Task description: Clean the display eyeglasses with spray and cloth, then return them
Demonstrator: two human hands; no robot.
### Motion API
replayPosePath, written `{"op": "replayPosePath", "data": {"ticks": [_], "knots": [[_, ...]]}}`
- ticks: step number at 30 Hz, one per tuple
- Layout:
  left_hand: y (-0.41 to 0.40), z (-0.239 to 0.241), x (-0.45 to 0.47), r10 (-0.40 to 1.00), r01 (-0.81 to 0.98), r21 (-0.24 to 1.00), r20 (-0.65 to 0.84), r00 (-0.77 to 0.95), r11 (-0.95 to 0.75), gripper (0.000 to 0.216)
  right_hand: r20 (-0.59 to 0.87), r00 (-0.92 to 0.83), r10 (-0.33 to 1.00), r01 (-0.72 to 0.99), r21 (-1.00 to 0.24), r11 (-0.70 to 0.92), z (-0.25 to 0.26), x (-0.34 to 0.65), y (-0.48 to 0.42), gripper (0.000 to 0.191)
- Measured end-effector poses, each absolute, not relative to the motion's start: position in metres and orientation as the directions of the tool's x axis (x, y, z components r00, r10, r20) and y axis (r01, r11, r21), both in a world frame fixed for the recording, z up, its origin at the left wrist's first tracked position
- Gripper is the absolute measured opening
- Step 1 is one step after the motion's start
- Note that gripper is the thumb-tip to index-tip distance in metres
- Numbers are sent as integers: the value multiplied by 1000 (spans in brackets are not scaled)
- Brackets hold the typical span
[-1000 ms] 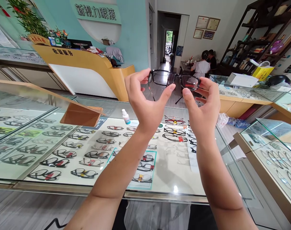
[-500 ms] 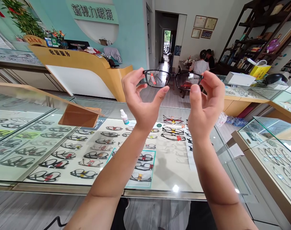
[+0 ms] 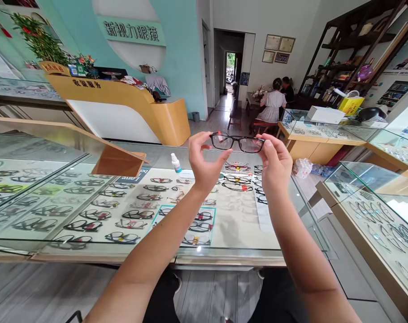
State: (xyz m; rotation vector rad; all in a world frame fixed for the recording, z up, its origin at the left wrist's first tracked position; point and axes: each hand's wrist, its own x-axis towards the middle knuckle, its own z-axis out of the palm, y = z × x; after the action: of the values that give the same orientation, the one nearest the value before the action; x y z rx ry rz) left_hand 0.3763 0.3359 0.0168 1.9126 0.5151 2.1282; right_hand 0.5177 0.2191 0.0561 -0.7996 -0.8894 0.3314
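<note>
A pair of black-framed eyeglasses [image 3: 236, 142] is held up in front of me, above the far part of the glass display case [image 3: 242, 252]. My left hand [image 3: 204, 163] grips its left end, fingers curled at the frame and the thumb pointing inward below the lens. At the other end, my right hand [image 3: 275, 163] pinches the frame between thumb and fingers. A red mark shows near the left lens. Under the glass lie rows of other eyeglasses [image 3: 122, 237], several with red or yellow tags.
A small white spray bottle [image 3: 175, 163] stands on the case beyond my left forearm. To the left is a tilted wooden piece [image 3: 118, 159]. More display cases [image 3: 368, 211] run along the right. Two people [image 3: 274, 101] sit at a table further back, near a yellow counter [image 3: 172, 119].
Both hands have lowered the eyeglasses and moved them slightly farther away. The frame has turned, its lenses now sitting closer together in view. My view has tipped up a little.
</note>
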Motion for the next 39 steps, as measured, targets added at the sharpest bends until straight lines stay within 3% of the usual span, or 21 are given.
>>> {"op": "replayPosePath", "data": {"ticks": [5,9,13,16,18,23,28,32,35,39], "knots": [[332,-16,367,508,45,510,860,-55,-859,66,393,601,696,-122,-815,566,21,520,225,29],[334,-40,358,499,113,497,866,-15,-860,62,357,496,792,-126,-873,472,-7,536,233,26],[331,-56,352,426,229,400,902,75,-887,62,440,417,795,133,-895,426,-21,558,227,29],[327,-61,350,345,252,304,928,138,-919,63,629,298,718,495,-745,446,-20,562,216,26],[325,-62,350,279,234,236,945,170,-943,64,687,167,708,646,-618,448,-18,558,212,20],[327,-63,348,227,218,181,951,210,-959,67,687,46,725,720,-526,452,-23,549,215,9],[331,-61,347,239,193,194,940,244,-962,65,672,38,740,696,-550,463,-29,551,219,6],[327,-56,344,305,164,267,911,279,-950,62,601,70,796,600,-663,447,-32,552,222,7],[324,-53,344,383,123,363,873,301,-924,59,503,104,858,438,-797,415,-36,554,226,10],[322,-56,345,536,-7,579,759,369,-815,61,297,80,951,142,-948,284,-42,555,231,13]]}}
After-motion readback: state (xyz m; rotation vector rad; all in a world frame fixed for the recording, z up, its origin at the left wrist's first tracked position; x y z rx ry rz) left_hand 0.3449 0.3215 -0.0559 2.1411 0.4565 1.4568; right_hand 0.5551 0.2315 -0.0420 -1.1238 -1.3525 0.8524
